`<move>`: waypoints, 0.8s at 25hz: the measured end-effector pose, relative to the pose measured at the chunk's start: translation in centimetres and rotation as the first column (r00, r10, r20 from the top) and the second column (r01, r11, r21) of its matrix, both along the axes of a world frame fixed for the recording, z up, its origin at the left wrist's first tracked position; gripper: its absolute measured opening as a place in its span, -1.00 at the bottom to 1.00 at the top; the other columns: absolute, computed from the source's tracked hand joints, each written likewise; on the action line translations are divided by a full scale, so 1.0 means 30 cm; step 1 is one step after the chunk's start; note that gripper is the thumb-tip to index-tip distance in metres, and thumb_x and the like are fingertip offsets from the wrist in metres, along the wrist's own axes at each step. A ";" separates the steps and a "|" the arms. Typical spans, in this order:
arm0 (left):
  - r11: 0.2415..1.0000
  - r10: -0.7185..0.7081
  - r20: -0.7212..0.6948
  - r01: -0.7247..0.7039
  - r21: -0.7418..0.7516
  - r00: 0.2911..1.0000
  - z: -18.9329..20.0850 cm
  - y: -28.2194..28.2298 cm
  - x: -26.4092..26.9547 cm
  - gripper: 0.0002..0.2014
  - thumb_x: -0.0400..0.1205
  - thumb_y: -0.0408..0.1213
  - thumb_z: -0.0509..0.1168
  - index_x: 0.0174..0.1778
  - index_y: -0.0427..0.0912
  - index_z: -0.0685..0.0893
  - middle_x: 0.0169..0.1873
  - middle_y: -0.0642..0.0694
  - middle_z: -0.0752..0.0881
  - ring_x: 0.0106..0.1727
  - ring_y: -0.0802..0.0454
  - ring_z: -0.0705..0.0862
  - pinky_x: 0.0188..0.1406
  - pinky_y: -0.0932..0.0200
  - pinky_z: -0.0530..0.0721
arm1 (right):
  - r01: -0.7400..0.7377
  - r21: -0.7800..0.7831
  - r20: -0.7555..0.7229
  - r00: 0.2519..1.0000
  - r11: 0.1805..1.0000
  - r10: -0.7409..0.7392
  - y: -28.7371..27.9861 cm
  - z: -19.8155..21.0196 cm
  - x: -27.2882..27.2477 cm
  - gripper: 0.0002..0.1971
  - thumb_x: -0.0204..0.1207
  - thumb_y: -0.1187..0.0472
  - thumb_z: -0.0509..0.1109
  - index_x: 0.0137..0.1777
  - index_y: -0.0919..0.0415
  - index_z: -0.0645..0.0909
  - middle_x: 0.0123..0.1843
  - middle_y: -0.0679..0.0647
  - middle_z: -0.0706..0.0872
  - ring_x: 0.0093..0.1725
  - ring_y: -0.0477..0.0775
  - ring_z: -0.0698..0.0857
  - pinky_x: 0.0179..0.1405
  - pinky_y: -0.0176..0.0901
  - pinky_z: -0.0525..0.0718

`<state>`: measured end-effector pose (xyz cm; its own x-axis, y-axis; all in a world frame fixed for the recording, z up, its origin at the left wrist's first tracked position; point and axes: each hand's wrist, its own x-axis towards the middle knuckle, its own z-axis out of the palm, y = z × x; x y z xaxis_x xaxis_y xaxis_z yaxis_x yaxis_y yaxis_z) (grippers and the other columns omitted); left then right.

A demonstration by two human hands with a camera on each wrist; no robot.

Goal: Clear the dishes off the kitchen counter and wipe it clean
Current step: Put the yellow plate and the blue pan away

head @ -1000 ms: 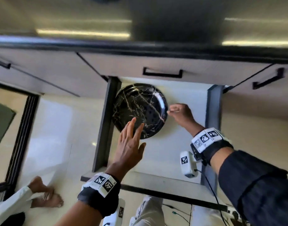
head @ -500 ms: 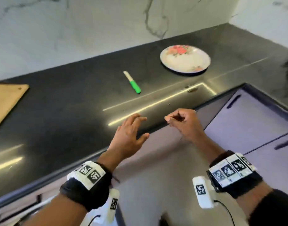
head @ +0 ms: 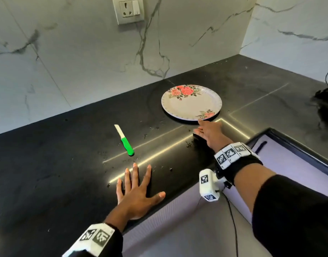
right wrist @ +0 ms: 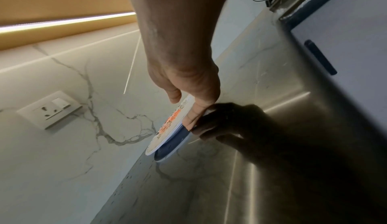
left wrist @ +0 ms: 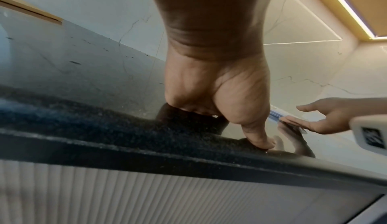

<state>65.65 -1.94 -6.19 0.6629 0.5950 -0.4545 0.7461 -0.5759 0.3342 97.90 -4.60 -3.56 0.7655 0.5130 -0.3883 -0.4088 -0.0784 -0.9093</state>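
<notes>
knife left of plate, both on counter

We see a white marble-veined wall rising along the rear edge of the worktop, with a second marble wall meeting it at the far right corner. A white socket plate with a switch is mounted on the rear wall, above the middle of that edge. A dark cable bundle lies at the right edge. Below the front edge we see pale cabinet fronts with a dark bar handle. A lit strip runs under the upper cabinet.
</notes>
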 end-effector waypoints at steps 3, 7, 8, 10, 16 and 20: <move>1.000 0.002 0.024 -0.001 -0.009 1.000 0.004 -0.001 -0.002 0.10 -0.08 0.79 -0.46 0.41 0.52 -0.59 0.43 0.07 -0.76 0.48 -0.06 -0.74 0.50 -0.18 -0.60 | 0.100 0.016 -0.115 0.989 0.995 -0.097 0.128 -0.017 0.047 -0.61 0.64 0.26 0.37 0.38 0.41 0.42 -0.04 0.24 0.67 -0.24 0.13 0.75 -0.38 -0.17 0.79; 1.000 -0.002 0.006 0.002 -0.001 1.000 0.004 -0.004 0.000 0.13 -0.11 0.78 -0.51 0.43 0.50 -0.62 0.33 0.12 -0.84 0.44 -0.04 -0.78 0.47 -0.16 -0.61 | 0.225 0.062 -0.235 0.950 0.972 -0.205 0.203 -0.026 0.076 -0.65 0.70 0.27 0.25 0.40 0.44 0.40 0.22 0.34 0.69 -0.14 0.27 0.78 -0.46 -0.07 0.80; 1.000 -0.002 0.008 0.002 -0.002 1.000 0.003 -0.002 0.002 0.13 -0.11 0.78 -0.51 0.42 0.51 -0.62 0.32 0.13 -0.85 0.42 -0.03 -0.79 0.46 -0.16 -0.62 | 0.206 0.099 -0.226 0.957 0.974 -0.179 0.213 -0.019 0.073 -0.62 0.68 0.33 0.25 0.47 0.40 0.38 0.28 0.30 0.65 -0.02 0.29 0.76 -0.40 -0.07 0.82; 1.000 0.001 0.021 -0.001 -0.013 1.000 0.000 0.004 0.003 0.13 -0.12 0.78 -0.51 0.41 0.51 -0.63 0.31 0.14 -0.85 0.42 -0.03 -0.79 0.45 -0.16 -0.62 | 0.262 0.156 -0.204 0.952 0.952 -0.228 0.227 0.012 0.054 -0.58 0.58 0.48 0.33 0.43 0.31 0.45 0.25 0.22 0.62 0.14 0.31 0.71 -0.37 -0.06 0.82; 1.000 0.000 0.010 0.000 0.006 1.000 -0.016 -0.006 0.009 0.01 0.19 0.74 -0.24 0.48 0.48 -0.54 0.45 0.03 -0.74 0.51 -0.11 -0.69 0.50 -0.21 -0.56 | 0.109 0.392 -0.224 0.974 0.913 -0.020 0.013 0.107 -0.148 -0.62 0.55 0.56 0.28 0.31 0.24 0.51 0.18 0.24 0.70 0.06 0.19 0.75 -0.24 0.00 0.81; 0.998 0.058 0.201 -0.058 -0.002 0.978 -0.012 0.001 -0.022 -0.12 0.61 0.28 0.22 0.72 0.17 -0.15 0.71 0.00 -0.26 0.71 -0.16 -0.34 0.62 -0.18 -0.32 | -0.082 0.391 -0.112 0.984 0.917 0.136 -0.330 0.123 -0.392 -0.68 0.54 0.51 0.26 0.22 0.25 0.60 0.06 0.17 0.79 -0.08 0.11 0.81 -0.29 -0.08 0.80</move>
<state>65.00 -1.91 -6.55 0.7046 0.6366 -0.3134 0.6962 -0.5351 0.4785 86.13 -14.50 0.14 0.6505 0.7206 -0.2400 -0.5379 0.2140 -0.8154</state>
